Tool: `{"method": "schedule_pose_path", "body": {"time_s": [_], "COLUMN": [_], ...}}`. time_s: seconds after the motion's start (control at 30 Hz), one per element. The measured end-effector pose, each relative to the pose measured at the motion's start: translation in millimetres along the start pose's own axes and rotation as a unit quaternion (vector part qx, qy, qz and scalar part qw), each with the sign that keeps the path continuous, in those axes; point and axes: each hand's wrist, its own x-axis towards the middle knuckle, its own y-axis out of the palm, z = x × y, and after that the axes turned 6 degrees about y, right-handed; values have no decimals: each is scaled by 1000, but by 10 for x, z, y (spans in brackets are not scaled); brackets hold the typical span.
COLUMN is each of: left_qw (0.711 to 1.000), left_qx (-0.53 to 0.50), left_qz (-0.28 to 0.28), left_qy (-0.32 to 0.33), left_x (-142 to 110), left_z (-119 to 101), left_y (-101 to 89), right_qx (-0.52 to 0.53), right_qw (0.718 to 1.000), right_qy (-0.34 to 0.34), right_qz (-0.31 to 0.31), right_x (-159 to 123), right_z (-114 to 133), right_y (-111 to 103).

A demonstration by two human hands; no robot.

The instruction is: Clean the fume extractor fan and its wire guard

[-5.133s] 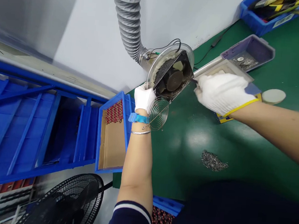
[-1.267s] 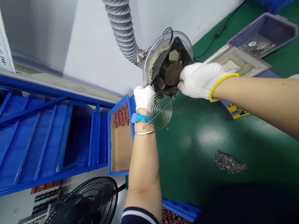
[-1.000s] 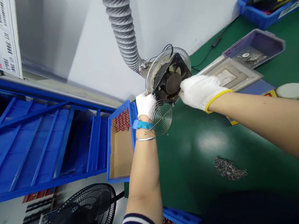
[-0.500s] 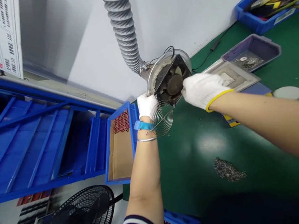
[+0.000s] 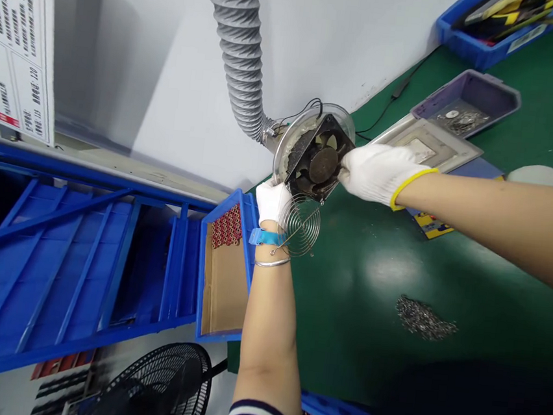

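Tightly bunched, the fingers of the right hand [image 5: 378, 171] meet the edge of a dark fan [image 5: 323, 165]; what they pinch is hidden. The left hand [image 5: 274, 202] curls closed on the rim of a round hood [image 5: 283, 149] behind the fan. Just below, a wire guard [image 5: 303, 225] partly overlaps a blue wristband [image 5: 268, 237]. Metal bits [image 5: 423, 318] lie on the green table [image 5: 343, 325].

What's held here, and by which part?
The left hand seems to grip the clear hood by its lower rim; whether the right hand, at the black fan, holds anything can't be told.
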Motion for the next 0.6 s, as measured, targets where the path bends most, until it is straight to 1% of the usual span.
{"method": "schedule_pose_path", "body": {"time_s": [0.1, 0.2, 0.27, 0.3, 0.4, 0.43, 0.47, 0.57, 0.6], "left_qw": [1000, 1000, 1000, 1000, 1000, 999, 999, 998, 998], "left_qx": [26, 26, 13, 11, 28, 37, 43, 58, 52], "left_qz": [-7, -12, -6, -3, -2, -3, -6, -11, -15], "left_qy": [7, -1, -4, -1, 14, 19, 21, 26, 23], "left_x": [-12, -23, -16, -8, 32, 45, 56, 71, 72], "left_z": [-49, -89, -71, -48, 55, 90, 119, 172, 181], "left_y": [14, 24, 21, 17, 4, 2, -1, -7, -8], "right_qx": [-14, 30, 40, 29, -27, -33, -32, -31, -45], "right_qw": [999, 1000, 999, 1000, 998, 997, 998, 999, 999], "right_qy": [19, 7, -3, 0, 29, 34, 33, 13, 11], "right_qz": [-24, 1, 14, 8, -49, -54, -47, 3, 4], "right_x": [8, 1, 1, 1, -21, -37, -54, -93, -97], "right_z": [10, 22, 6, -8, -43, -46, -47, -65, -83], "right_y": [11, 54, 66, 63, 61, 70, 83, 100, 88]}}
